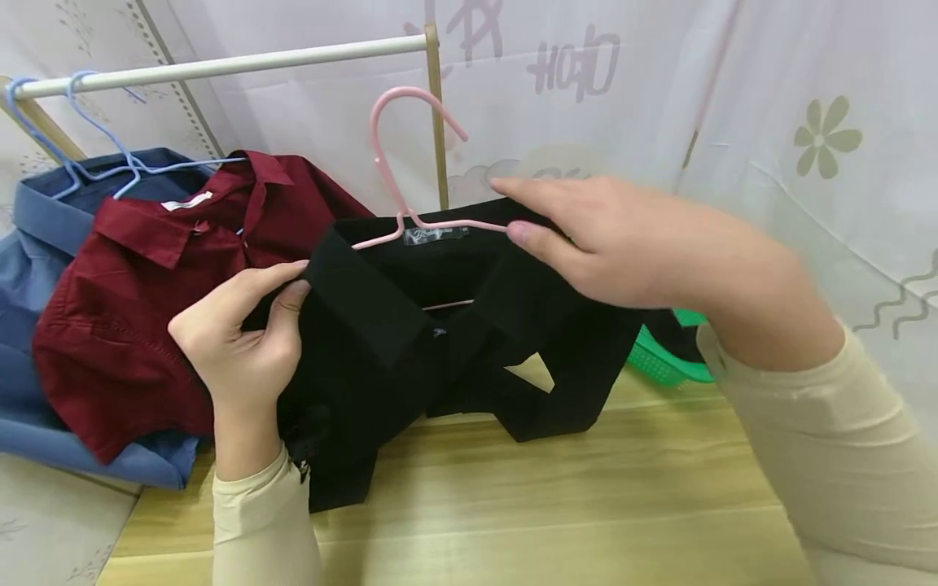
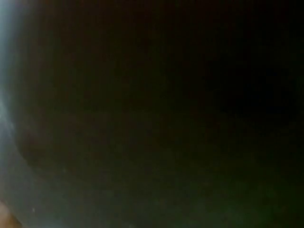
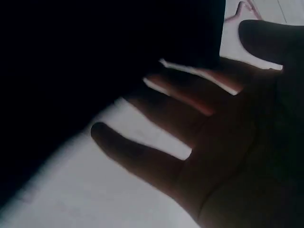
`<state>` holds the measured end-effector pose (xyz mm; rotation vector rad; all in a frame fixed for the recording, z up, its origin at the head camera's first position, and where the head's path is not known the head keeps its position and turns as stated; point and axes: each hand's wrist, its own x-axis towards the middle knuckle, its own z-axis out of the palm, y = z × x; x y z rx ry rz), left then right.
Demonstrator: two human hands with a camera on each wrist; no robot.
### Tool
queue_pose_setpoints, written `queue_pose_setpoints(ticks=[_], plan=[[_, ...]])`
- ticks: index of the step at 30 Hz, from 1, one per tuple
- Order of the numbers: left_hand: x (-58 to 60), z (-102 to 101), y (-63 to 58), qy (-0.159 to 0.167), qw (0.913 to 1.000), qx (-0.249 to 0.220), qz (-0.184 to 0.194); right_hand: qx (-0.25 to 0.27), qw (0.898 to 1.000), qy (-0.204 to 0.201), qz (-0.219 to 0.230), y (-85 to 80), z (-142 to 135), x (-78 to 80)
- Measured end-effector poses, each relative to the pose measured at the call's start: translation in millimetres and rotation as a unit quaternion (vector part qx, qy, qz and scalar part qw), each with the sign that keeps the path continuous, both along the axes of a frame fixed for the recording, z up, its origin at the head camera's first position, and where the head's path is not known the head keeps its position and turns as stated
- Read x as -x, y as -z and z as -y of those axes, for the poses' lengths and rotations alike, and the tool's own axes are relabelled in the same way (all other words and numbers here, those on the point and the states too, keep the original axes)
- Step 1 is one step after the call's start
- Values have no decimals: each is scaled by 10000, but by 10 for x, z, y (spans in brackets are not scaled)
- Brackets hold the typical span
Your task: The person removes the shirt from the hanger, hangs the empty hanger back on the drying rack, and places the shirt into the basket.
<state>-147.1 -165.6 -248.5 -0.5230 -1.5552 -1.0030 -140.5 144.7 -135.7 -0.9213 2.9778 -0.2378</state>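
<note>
A black collared shirt hangs on a pink hanger, whose hook stands up above the collar, hooked on nothing. A label shows inside the neck. Thumb and forefinger of my left hand pinch the shirt at its left shoulder, beside the collar. At the opposite shoulder, my right hand lies with straight fingers, its thumb tip at the hanger's arm. In the right wrist view, spread fingers reach behind the dark cloth. Black cloth fills nearly all of the left wrist view.
On the left stands a rack with a white rail, from which a burgundy shirt and a blue shirt hang on blue hangers. A green basket sits behind my right wrist on the wooden table. A printed curtain backs the scene.
</note>
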Motion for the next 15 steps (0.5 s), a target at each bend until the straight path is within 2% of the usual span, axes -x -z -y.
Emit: queue_pose_setpoints(ticks=[2, 4, 8, 12, 15], plan=[[34, -47, 52, 276, 9995, 83, 109, 537, 9981, 288, 6, 201, -108, -65], [81, -107, 116, 587, 9976, 237, 281, 1161, 9919, 499, -129, 430, -213, -90], [198, -261, 292, 1369, 9864, 584, 693, 2235, 9694, 926, -410, 901, -401, -126], [297, -414, 474, 1896, 9724, 765, 1128, 2713, 9500, 1439, -557, 1213, -528, -179], [328, -478, 582, 2018, 9627, 832, 1597, 2897, 9388, 1646, -871, 1316, -555, -200]])
